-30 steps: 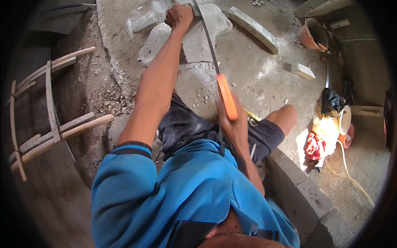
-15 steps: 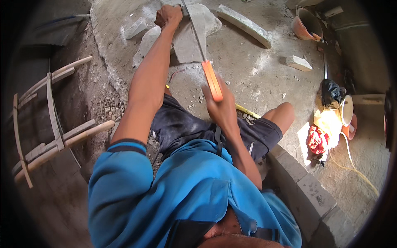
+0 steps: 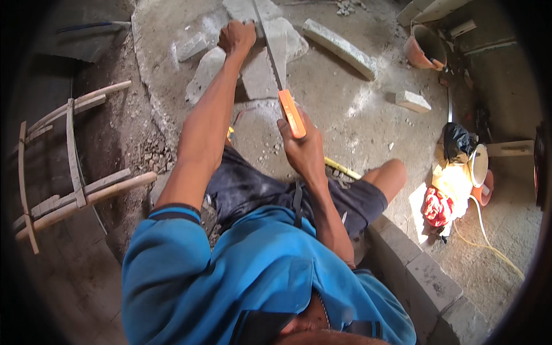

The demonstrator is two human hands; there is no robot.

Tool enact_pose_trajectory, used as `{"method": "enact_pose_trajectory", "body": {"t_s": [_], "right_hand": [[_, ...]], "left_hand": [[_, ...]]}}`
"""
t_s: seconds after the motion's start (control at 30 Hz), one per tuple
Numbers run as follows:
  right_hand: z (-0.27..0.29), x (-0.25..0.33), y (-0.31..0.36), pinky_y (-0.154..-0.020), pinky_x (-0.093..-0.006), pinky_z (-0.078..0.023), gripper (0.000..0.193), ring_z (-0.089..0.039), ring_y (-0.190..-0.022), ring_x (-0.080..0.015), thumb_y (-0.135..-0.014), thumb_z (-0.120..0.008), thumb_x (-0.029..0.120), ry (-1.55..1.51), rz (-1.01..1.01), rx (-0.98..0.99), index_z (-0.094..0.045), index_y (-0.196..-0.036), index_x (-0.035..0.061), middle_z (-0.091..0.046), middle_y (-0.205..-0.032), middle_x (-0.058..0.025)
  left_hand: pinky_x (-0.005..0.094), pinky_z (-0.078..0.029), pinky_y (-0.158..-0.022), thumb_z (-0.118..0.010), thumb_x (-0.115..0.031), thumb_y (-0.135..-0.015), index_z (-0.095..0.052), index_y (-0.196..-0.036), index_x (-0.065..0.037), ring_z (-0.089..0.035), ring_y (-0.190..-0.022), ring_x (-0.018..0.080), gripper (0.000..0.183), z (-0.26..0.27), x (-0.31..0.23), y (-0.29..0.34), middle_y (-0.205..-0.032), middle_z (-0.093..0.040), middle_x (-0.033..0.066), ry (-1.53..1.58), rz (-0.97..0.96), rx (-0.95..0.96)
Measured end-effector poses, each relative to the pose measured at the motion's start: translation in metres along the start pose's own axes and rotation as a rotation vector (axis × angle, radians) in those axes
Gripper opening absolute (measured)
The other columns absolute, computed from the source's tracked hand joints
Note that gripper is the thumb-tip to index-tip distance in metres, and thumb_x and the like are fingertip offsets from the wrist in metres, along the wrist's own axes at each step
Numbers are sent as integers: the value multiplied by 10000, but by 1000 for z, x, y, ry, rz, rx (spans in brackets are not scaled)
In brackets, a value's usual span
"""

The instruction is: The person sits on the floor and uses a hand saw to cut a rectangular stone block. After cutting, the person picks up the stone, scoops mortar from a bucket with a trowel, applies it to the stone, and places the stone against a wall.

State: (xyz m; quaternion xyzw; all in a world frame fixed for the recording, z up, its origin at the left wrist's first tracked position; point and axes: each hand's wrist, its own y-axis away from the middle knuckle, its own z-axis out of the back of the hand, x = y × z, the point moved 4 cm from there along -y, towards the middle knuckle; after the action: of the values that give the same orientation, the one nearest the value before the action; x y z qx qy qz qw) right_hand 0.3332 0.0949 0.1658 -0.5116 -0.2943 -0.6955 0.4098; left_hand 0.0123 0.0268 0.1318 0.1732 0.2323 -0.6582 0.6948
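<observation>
My right hand [image 3: 303,146] is closed around the orange handle of a handsaw [image 3: 292,114]. The long thin blade runs away from me across a pale grey block [image 3: 257,77]. My left arm is stretched forward, and my left hand [image 3: 236,37] is a closed fist beside the block's far left part. What its fingers hold, if anything, is hidden. Under and around the block lie flat, rough pale slabs [image 3: 205,76].
A long pale strip [image 3: 342,49] and a small block [image 3: 413,101] lie to the right. Farther right are a bucket [image 3: 420,52] and a sunlit heap with red cloth [image 3: 438,207]. A wooden ladder-like frame [image 3: 73,149] lies left; a low block wall [image 3: 434,277] stands near right.
The view has shifted slightly, so the scene sits a little lower. My right hand and the saw handle have shifted slightly; the blade still crosses the block. My left hand stays beside it.
</observation>
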Motion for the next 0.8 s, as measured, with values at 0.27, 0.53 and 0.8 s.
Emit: {"method": "enact_pose_trajectory", "body": {"t_s": [0.27, 0.53, 0.8], "right_hand": [[44, 19, 100, -939, -382, -543, 524, -699, -1142, -350, -953, -675, 84, 59, -36, 112, -524, -1451, 20, -681, -1269, -236], [-28, 2, -21, -882, -495, -532, 468, -658, -1062, -475, -968, -662, 203, 62, 117, 92, -559, -1389, 27, -676, -1141, -288], [40, 20, 98, -996, -381, -523, 463, -638, -1246, -357, -986, -627, 133, 129, -13, 149, -547, -1427, 19, -659, -1320, -231]], "left_hand": [[541, -536, -917, -652, -394, -877, -777, -1035, -25, -696, -1057, 445, 421, 13, 12, -4, -1100, -731, 263, -52, 39, 26], [515, -548, -895, -644, -436, -875, -792, -1022, -98, -707, -1034, 421, 397, 21, 29, -8, -1069, -748, 223, -11, 86, -47], [525, -544, -922, -656, -412, -891, -782, -1010, -52, -707, -1050, 414, 399, 17, 20, 6, -1089, -736, 249, -34, 78, 27]]}}
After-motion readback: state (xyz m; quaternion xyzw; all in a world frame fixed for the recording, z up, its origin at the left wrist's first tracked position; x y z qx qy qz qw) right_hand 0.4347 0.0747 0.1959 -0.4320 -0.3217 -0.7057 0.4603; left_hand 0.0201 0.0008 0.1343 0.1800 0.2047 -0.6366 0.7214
